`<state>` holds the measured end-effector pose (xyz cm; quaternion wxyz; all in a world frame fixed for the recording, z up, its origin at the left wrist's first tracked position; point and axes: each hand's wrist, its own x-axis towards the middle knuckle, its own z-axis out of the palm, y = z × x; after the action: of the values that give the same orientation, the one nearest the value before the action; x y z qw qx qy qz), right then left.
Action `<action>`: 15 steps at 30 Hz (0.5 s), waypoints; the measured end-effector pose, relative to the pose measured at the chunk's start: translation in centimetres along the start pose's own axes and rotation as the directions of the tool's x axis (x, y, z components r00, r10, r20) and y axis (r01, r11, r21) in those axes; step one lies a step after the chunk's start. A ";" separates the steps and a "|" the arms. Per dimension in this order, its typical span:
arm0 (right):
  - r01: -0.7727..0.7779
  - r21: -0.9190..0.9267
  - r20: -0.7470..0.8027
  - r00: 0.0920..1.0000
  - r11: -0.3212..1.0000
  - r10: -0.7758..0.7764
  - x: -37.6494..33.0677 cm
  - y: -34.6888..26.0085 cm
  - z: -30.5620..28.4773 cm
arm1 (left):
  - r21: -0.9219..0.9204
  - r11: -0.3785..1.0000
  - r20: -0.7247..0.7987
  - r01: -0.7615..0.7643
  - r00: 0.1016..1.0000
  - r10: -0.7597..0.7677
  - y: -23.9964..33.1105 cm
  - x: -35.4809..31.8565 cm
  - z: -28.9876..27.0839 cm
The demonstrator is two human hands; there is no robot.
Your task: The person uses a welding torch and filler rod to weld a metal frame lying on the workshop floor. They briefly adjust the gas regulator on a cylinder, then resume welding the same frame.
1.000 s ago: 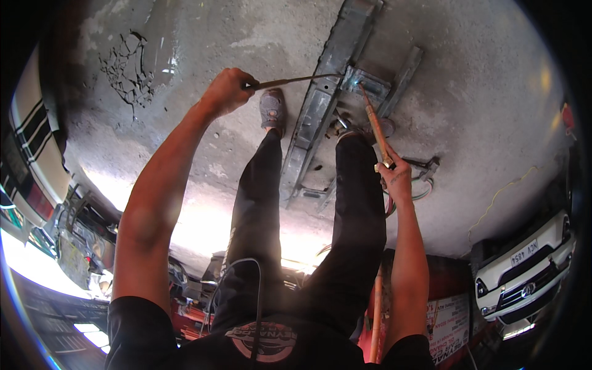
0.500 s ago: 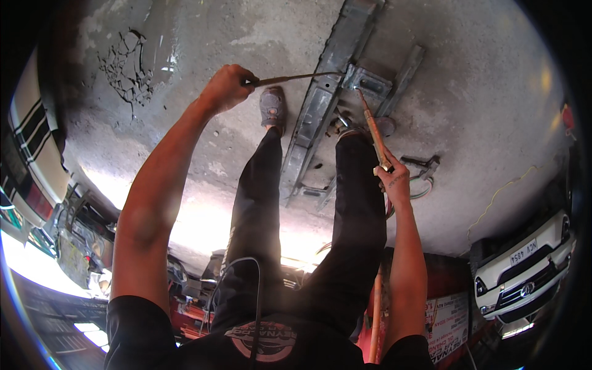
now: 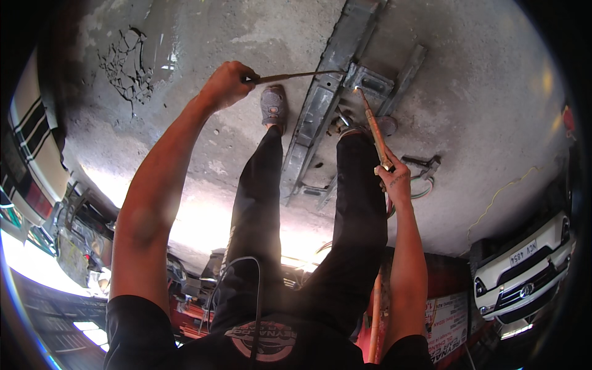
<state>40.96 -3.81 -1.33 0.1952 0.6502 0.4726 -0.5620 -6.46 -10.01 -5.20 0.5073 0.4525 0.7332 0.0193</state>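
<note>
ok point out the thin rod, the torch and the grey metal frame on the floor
thin rod (image 3: 290,76), head view, middle of its length, right of the left hand (image 3: 227,85)
torch (image 3: 374,128), head view, mid-shaft above the right hand (image 3: 394,179)
grey metal frame (image 3: 316,117), head view, on its long rail

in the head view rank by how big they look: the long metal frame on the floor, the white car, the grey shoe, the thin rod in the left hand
1. metal frame, longest by far
2. white car, though cut off at the picture's edge
3. thin rod and grey shoe: the rod is longer but far thinner, so unsure
</note>
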 end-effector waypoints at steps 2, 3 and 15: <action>-0.005 0.005 0.002 1.000 1.000 0.005 -0.1 -0.2 0.0 | -0.008 1.000 0.001 0.006 1.000 -0.006 0.0 0.0 -0.1; -0.006 0.003 0.006 1.000 1.000 0.006 -0.1 -0.3 0.0 | -0.012 1.000 0.001 0.009 1.000 -0.009 0.0 0.0 -0.1; 0.009 -0.023 0.003 1.000 1.000 -0.009 0.0 -0.1 0.1 | -0.021 1.000 0.003 0.013 1.000 -0.013 -0.5 0.2 0.0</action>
<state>40.85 -3.89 -1.30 0.2007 0.6450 0.4815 -0.5584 -6.83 -10.18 -5.53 0.5130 0.4426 0.7351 0.0231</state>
